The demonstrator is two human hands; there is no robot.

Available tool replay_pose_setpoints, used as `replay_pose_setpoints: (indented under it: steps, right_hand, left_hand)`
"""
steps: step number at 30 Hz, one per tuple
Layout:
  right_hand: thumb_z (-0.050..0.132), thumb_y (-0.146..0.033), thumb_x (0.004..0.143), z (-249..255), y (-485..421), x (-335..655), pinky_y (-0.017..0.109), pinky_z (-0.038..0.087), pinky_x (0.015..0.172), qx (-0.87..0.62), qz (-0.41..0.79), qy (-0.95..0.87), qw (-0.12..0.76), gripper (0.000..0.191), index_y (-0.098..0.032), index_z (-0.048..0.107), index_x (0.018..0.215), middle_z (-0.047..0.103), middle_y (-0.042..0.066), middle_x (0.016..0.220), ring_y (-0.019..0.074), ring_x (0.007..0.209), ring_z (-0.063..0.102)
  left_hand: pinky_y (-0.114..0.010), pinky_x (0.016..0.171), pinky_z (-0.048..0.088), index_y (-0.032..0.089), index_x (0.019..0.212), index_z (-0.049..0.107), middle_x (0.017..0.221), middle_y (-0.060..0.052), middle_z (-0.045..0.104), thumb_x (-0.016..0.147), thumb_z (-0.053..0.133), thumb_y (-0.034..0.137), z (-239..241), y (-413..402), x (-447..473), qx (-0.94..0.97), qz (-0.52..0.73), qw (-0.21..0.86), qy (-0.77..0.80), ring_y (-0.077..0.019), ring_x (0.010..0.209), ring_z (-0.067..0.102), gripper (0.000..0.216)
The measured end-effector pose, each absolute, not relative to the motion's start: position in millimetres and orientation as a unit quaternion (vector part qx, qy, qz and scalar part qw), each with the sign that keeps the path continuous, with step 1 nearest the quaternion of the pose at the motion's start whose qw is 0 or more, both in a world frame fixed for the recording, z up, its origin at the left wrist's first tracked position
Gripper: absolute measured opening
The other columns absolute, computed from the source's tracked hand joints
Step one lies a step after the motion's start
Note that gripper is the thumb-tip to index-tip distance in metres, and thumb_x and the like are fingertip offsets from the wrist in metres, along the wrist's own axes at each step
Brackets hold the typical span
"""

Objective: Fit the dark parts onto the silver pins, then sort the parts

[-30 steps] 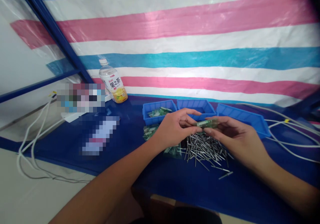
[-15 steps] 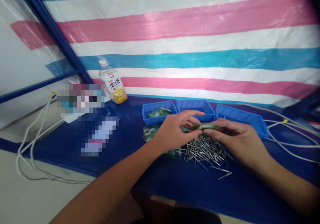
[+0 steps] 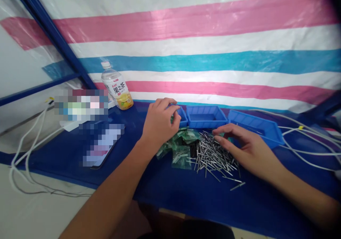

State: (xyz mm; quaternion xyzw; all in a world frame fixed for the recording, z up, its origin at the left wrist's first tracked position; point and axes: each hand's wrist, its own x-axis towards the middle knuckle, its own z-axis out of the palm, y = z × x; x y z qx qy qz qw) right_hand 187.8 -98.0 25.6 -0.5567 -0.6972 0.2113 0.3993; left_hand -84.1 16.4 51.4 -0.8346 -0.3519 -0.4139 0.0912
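My left hand (image 3: 160,120) is over the left blue bin (image 3: 182,116), hiding most of it. Its fingers are bent, with a gap between thumb and forefinger where something green shows. Above the right side of a pile of thin metal pins, perhaps blind rivets (image 3: 211,153), hovers my right hand (image 3: 242,143). Thumb and fingers there are apart, and I see nothing held. Small green clear bags (image 3: 182,157) lie left of the pile, between my hands; the front one has pale pieces inside.
Behind the pile stand a middle blue bin (image 3: 206,116) and a right blue bin (image 3: 257,127). A drink bottle (image 3: 117,86) stands at the back left, with a phone (image 3: 105,146) nearer. White cables (image 3: 306,153) run along the right side of the blue table (image 3: 186,196).
My hands were together over the pins, pinching a green bag. My left hand has moved left to the left bin; my right hand has stayed near the pile and its fingers have parted.
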Motion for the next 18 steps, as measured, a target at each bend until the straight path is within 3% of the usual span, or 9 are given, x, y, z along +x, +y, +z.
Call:
replay_pose_setpoints:
  steps: [2, 5, 9, 11, 18]
  right_hand:
    - [0.067, -0.043, 0.103, 29, -99, 187, 0.036, 0.059, 0.069, -0.539, 0.161, -0.743, 0.361, 0.02, -0.029, 0.076, 0.115, 0.077, 0.008, 0.11, 0.0261, 0.097, 0.072]
    - [0.072, -0.041, 0.099, 36, -101, 184, 0.045, 0.059, 0.083, -0.475, 0.107, -0.815, 0.314, 0.017, -0.029, 0.076, 0.11, 0.076, 0.008, 0.102, 0.0305, 0.105, 0.068]
    - [0.085, -0.054, 0.088, 39, -102, 181, 0.052, 0.056, 0.093, -0.4, 0.079, -0.877, 0.254, 0.051, -0.026, 0.071, 0.129, 0.074, 0.01, 0.109, 0.0336, 0.108, 0.064]
    - [0.084, -0.054, 0.088, 37, -102, 181, 0.053, 0.056, 0.093, -0.388, 0.067, -0.889, 0.234, 0.057, -0.024, 0.069, 0.134, 0.072, 0.011, 0.112, 0.0338, 0.108, 0.063]
    - [0.071, -0.039, 0.101, 24, -95, 185, 0.054, 0.055, 0.098, -0.402, 0.048, -0.888, 0.216, 0.033, -0.025, 0.067, 0.13, 0.072, 0.011, 0.116, 0.0323, 0.111, 0.064]
  left_hand:
    - [-0.049, 0.099, 0.05, 0.019, 0.104, 0.078, 0.129, -0.011, 0.075, 0.093, 0.062, 0.015, 51, 16, -84, -0.835, -0.404, 0.083, -0.365, -0.03, 0.119, 0.065, 0.019]
    - [-0.05, 0.104, 0.049, 0.018, 0.1, 0.077, 0.13, -0.012, 0.074, 0.099, 0.058, 0.019, 50, 10, -79, -0.847, -0.399, 0.061, -0.345, -0.0303, 0.126, 0.063, 0.019]
    - [-0.049, 0.108, 0.05, 0.018, 0.1, 0.076, 0.125, -0.011, 0.075, 0.103, 0.058, 0.022, 49, 1, -69, -0.863, -0.412, 0.025, -0.291, -0.0282, 0.125, 0.063, 0.019]
    - [-0.048, 0.108, 0.052, 0.019, 0.1, 0.076, 0.123, -0.011, 0.075, 0.104, 0.058, 0.022, 48, -3, -64, -0.871, -0.415, 0.006, -0.263, -0.0272, 0.123, 0.064, 0.019]
    - [-0.049, 0.114, 0.052, 0.021, 0.096, 0.075, 0.119, -0.009, 0.076, 0.105, 0.058, 0.022, 41, -7, -55, -0.887, -0.401, -0.036, -0.226, -0.0257, 0.123, 0.066, 0.019]
